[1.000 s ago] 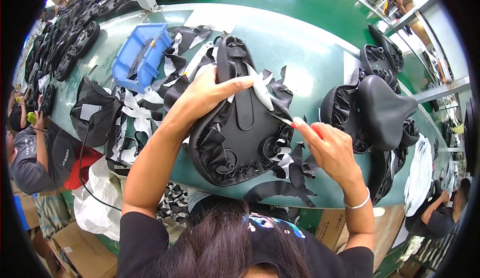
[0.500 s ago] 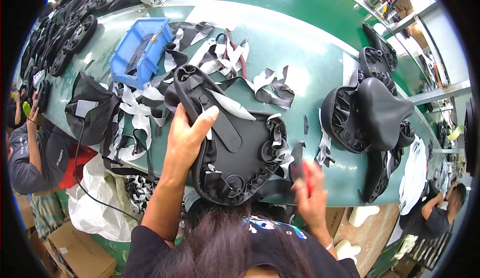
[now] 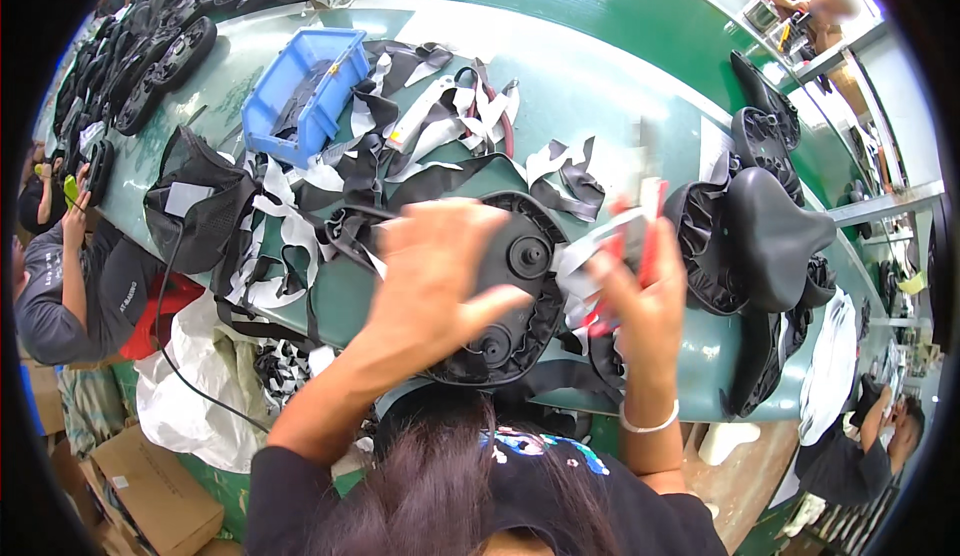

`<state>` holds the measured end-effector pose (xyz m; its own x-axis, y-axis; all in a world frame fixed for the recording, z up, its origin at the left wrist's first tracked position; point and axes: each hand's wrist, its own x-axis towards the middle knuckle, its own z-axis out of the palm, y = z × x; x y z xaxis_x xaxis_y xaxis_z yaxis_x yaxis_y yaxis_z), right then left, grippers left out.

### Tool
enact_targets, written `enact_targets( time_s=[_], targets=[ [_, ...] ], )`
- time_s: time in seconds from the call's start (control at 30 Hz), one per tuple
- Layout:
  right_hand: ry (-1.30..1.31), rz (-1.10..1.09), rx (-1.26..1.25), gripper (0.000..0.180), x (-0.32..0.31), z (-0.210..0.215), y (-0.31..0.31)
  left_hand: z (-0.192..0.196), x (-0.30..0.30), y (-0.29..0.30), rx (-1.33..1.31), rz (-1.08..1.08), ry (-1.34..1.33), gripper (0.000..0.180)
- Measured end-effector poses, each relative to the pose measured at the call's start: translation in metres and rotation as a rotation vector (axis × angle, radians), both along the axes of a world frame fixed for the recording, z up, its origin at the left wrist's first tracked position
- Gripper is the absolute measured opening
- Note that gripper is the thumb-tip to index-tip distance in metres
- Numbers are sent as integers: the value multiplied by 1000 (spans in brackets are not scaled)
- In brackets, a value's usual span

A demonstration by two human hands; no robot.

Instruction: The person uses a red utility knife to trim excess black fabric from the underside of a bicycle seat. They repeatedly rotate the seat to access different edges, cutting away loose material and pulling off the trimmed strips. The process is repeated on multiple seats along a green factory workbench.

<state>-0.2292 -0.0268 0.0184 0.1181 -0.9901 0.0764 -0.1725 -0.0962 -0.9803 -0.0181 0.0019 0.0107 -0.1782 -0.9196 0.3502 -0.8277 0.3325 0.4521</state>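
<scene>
Your left hand [image 3: 435,281] lies open on the upturned black saddle [image 3: 515,296]; your right hand [image 3: 640,291] pinches a red tool [image 3: 648,241] beside it. The saddle looks stiff and light; hold its rim.

We've got the saddle base [image 3: 510,286] at the near edge of the surface [image 3: 620,96], w/ our left hand [image 3: 435,276] on top of it & our right hand [image 3: 640,301] just right of it. Strips [image 3: 440,131] lie behind & left of the base. Bin [image 3: 300,91] sits far left, behind the bag [image 3: 195,206]. Finished saddle [image 3: 775,236] is to the right, on a pile of covers [image 3: 700,246].
</scene>
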Motion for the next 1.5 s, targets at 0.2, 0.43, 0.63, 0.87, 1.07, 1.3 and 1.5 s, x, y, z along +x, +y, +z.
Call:
enact_targets(
  time_s=[0.2,0.43,0.63,0.87,1.07,1.3,1.5],
  targets=[
    [399,213,-231,51,-24,-2,17,-22,-6,-45,15,-287,137,8],
    [1056,370,-395,57,-42,-12,12,-28,-9,-54,-173,-402,131,10],
    [975,151,-86,58,-8,-12,86,-12,15,-62,266,-563,2137,24],
    [1159,139,-360,54,-11,-5,17,7,-3,-76,-278,-210,191,20],
    [1290,243,-194,58,-9,14,62,-18,10,-98,-159,189,599,19],
    [1290,495,-428,49,-40,30,-49,-16,29,-48,427,40,1249,48],
    [1248,747,-638,45,-11,35,-75,-9,36,-5,262,-350,897,49]
  ],
)
